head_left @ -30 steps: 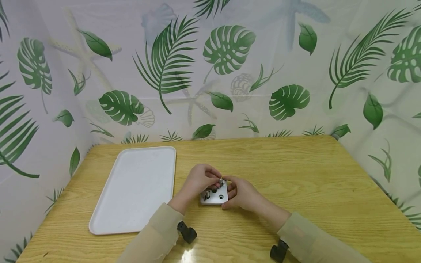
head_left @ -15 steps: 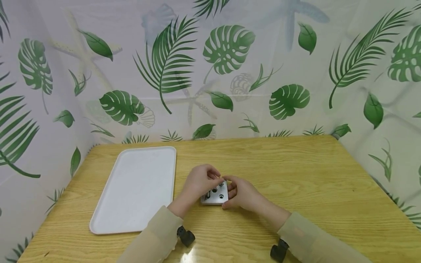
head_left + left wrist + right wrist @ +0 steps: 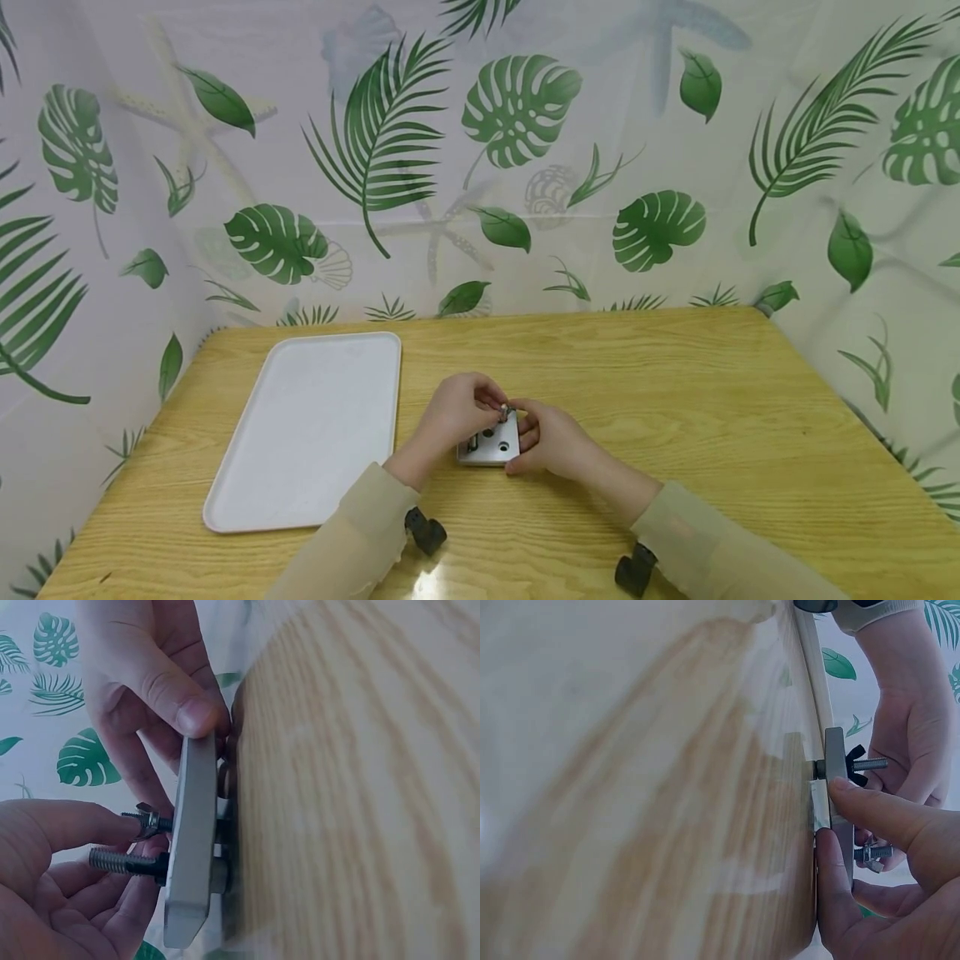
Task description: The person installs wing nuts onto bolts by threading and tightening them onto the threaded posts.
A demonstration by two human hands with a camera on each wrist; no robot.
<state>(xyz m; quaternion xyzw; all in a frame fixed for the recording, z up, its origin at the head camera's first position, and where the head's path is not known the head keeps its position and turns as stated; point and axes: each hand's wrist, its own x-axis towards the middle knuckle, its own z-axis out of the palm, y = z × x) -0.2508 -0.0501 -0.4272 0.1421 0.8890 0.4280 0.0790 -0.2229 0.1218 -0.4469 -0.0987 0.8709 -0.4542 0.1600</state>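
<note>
A silver metal plate (image 3: 491,450) with holes stands slightly above the wooden table on the bolt heads beneath it. My right hand (image 3: 553,442) grips its right side, thumb on the near edge and fingers at the far corner. At the plate's far right, my left hand (image 3: 457,412) pinches a silver wing nut (image 3: 150,821) on an upright bolt. Another threaded bolt (image 3: 112,860) sticks up through the plate nearer the left wrist camera. It carries a black wing nut (image 3: 856,765), seen in the right wrist view. The left fingertips are partly hidden there.
A white rectangular tray (image 3: 307,433) lies on the table to the left of the hands. The wooden table (image 3: 675,392) extends to the right. A leaf-printed cloth (image 3: 570,250) hangs behind and at both sides.
My left thumb swings over the far bolt, covering the wing nut, then draws back so the nut shows again. The plate and my right hand stay in place.
</note>
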